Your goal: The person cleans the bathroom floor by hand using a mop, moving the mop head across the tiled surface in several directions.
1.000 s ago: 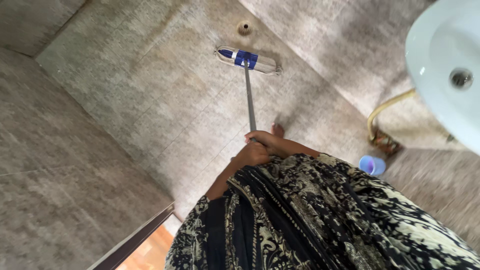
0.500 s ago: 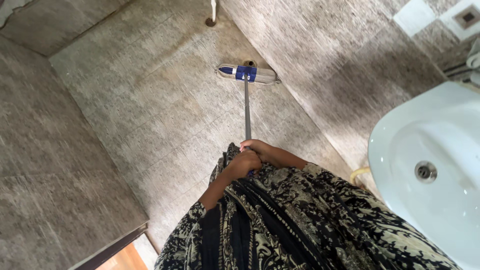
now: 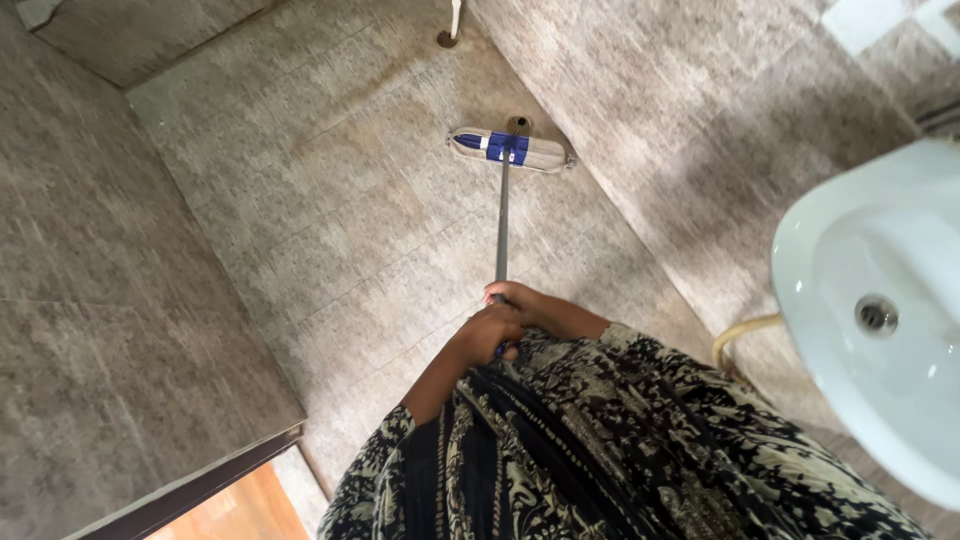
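We see both hands wrapped on the grey mop handle (image 3: 501, 225) near its upper end: left hand (image 3: 487, 335) lower, right hand (image 3: 522, 301) just above and touching it. Handle runs up the frame to the flat mop head (image 3: 512, 150), pale pad with a blue clamp at its middle, lying on the grey tiled floor (image 3: 330, 230) close to the wall edge at right. A small round floor drain (image 3: 518, 124) sits touching the mop head's far side. White basin (image 3: 870, 310) at right edge, metal drain in its bowl, a yellowish pipe (image 3: 742, 332) curving below it. Black-and-cream patterned dress (image 3: 620, 450) fills the bottom. Dark door threshold (image 3: 190, 490) at bottom left corner.
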